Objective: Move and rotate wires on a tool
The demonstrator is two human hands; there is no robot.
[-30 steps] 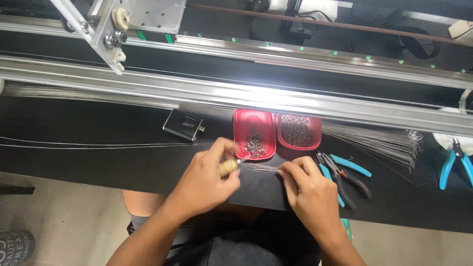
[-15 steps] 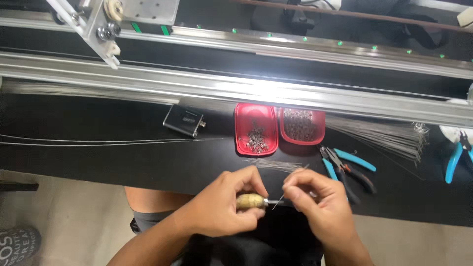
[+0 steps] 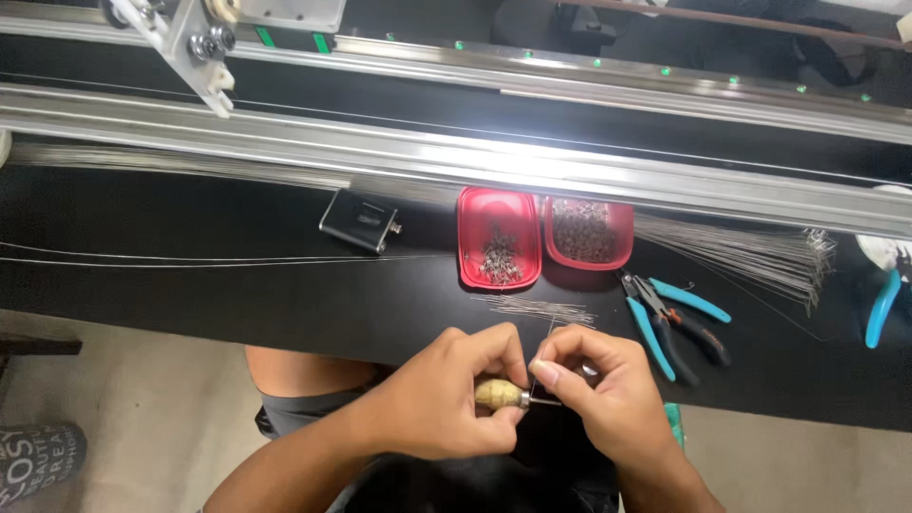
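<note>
My left hand (image 3: pixel 454 399) is closed around a small tool with a pale wooden handle (image 3: pixel 497 393) and a thin metal tip pointing right. My right hand (image 3: pixel 597 389) pinches a thin metal pin or wire (image 3: pixel 542 366) at that tip, just off the near edge of the black table (image 3: pixel 237 304). A small pile of loose thin pins (image 3: pixel 541 309) lies on the table right above my hands. Behind them stand two red trays: the left tray (image 3: pixel 468 249) holds small metal parts, the right tray (image 3: pixel 622 247) holds small dark pieces.
Blue-handled pliers (image 3: pixel 676 313) lie right of my hands, another blue-handled tool (image 3: pixel 883 306) at the far right edge. A bundle of long wires (image 3: pixel 750 255) fans out right of the trays. A small black box (image 3: pixel 359 220) sits left. A long aluminium rail (image 3: pixel 380 147) spans the back.
Both hands have drawn back from the pin pile near the trays to the table's near edge, bringing the wooden-handled tool along. The right fingers now pinch a pin at its tip.
</note>
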